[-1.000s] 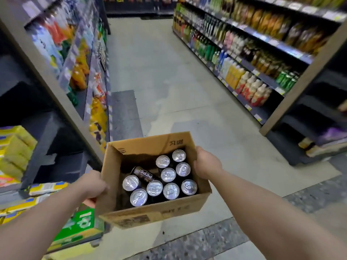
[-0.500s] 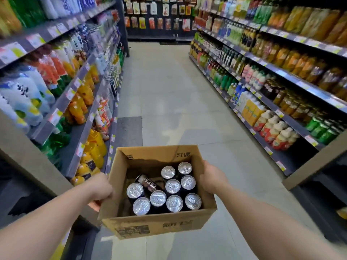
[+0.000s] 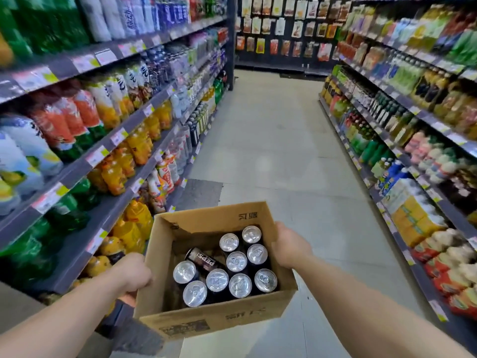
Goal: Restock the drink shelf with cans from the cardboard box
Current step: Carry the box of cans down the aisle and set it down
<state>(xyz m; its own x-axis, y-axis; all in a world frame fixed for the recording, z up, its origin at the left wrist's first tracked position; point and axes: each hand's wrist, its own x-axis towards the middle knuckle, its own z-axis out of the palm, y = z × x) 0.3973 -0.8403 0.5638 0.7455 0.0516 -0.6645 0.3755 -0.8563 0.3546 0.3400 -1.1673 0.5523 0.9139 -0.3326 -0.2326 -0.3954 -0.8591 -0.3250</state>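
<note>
Open floor [image 3: 271, 140] ahead between left shelves [image 3: 108, 156] and right shelves [image 3: 402, 140]. Near, box [image 3: 214, 316] with cans [image 3: 238, 262], held by left grip [image 3: 134, 273] and right grip [image 3: 290, 248].

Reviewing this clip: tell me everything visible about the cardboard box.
The cardboard box is plain brown corrugated card, open-topped, with dark print on its near wall and on the far flap. It is carried above the aisle floor, tilted slightly. The left hand grips its left wall, the right hand its right wall. Inside stand eight dark cans with silver tops, filling the right side; one Pepsi can lies tipped over.
</note>
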